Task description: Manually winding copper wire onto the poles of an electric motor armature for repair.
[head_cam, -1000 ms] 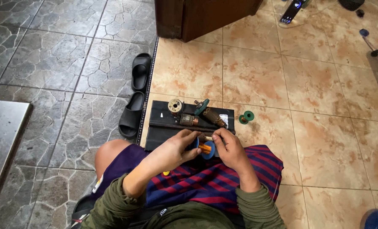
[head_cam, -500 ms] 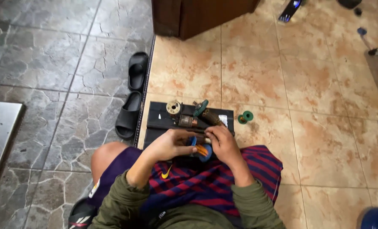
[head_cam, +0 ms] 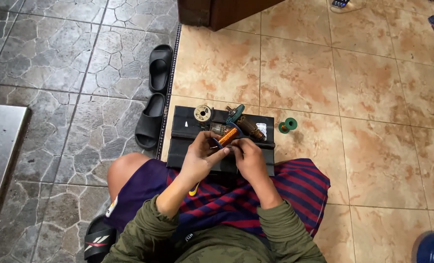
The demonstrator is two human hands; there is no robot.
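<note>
You sit on the floor with both hands raised in front of you, over the near edge of a black mat [head_cam: 178, 146]. Your left hand [head_cam: 201, 158] and your right hand [head_cam: 247, 157] meet around a small spool [head_cam: 227, 135] of copper-coloured wire with blue rims. The spool sits tilted at the fingertips of both hands, and both hands are closed on it; the left index finger stretches toward it from 8 o'clock, while the right fingers curl on it from 4 o'clock. How the thumbs press I cannot tell, they are partly hidden. Beyond the spool, on the mat, lie some small parts: a round metal part [head_cam: 203, 113] at 11 o'clock from your hands, a motor rotor [head_cam: 219, 128] just beside the spool, a teal tool [head_cam: 236, 113] at 12 o'clock, and a brown cylinder [head_cam: 250, 127] at 1 o'clock. A green spool [head_cam: 288, 125] stands on the tile at 2 o'clock, just off the right edge of the mat. 2 black slippers [head_cam: 153, 115] lie at 10 o'clock, along the line where the grey stone meets the tan tile. A dark wooden cabinet [head_cam: 217, 10] stands far at 12 o'clock. Your lap is covered by striped red and blue shorts [head_cam: 295, 187], and your sleeves [head_cam: 144, 234] are olive green.
</note>
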